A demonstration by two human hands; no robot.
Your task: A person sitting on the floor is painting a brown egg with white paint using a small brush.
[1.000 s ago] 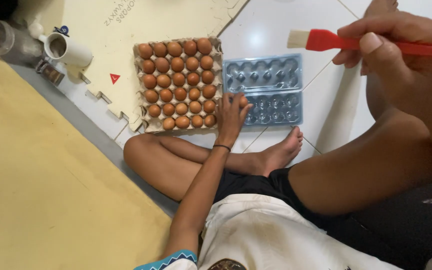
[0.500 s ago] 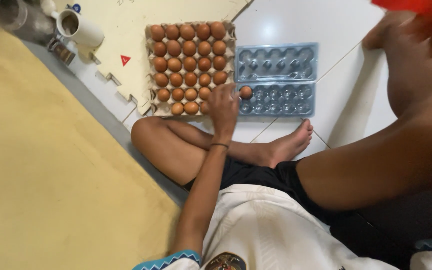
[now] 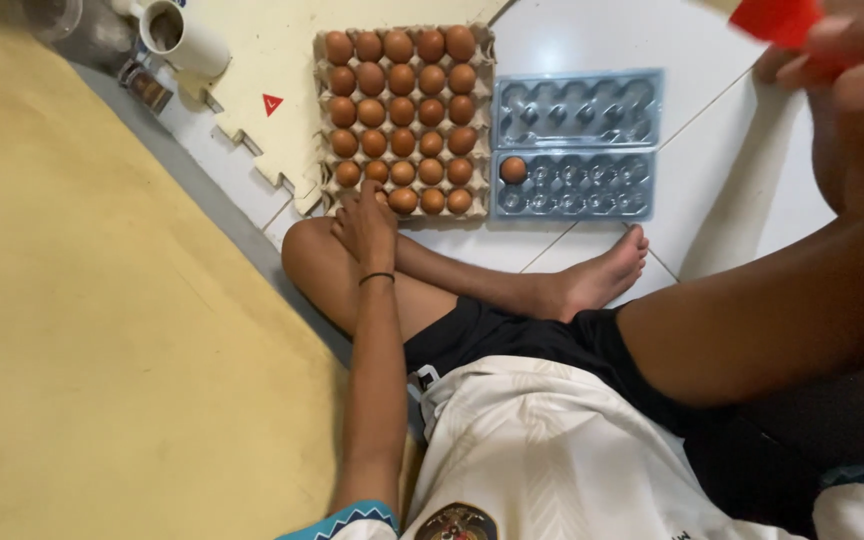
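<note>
A cardboard egg tray [image 3: 320, 120] full of brown eggs [image 3: 402, 110] lies on the floor in front of my crossed legs. My left hand [image 3: 364, 225], with a black band on the wrist, reaches to its near left corner, fingers closed over an egg in the near row. Right of it lies a blue plastic egg tray [image 3: 592, 110] holding one brown egg [image 3: 513, 169] in its near left cup. My right hand [image 3: 852, 90] is raised close to the camera at top right, gripping a red brush handle [image 3: 780, 20], blurred.
A white mug [image 3: 177, 35], a glass jar [image 3: 72, 20] and a small dark thing [image 3: 147, 88] stand at top left by a cream foam puzzle mat [image 3: 272, 60]. A yellow mat [image 3: 102, 350] covers the left. My bare foot [image 3: 602, 275] rests on white tiles below the blue tray.
My left hand set an egg into the blue tray, then drew back left to the cardboard tray's near row. My right hand with the brush rose toward the upper right edge.
</note>
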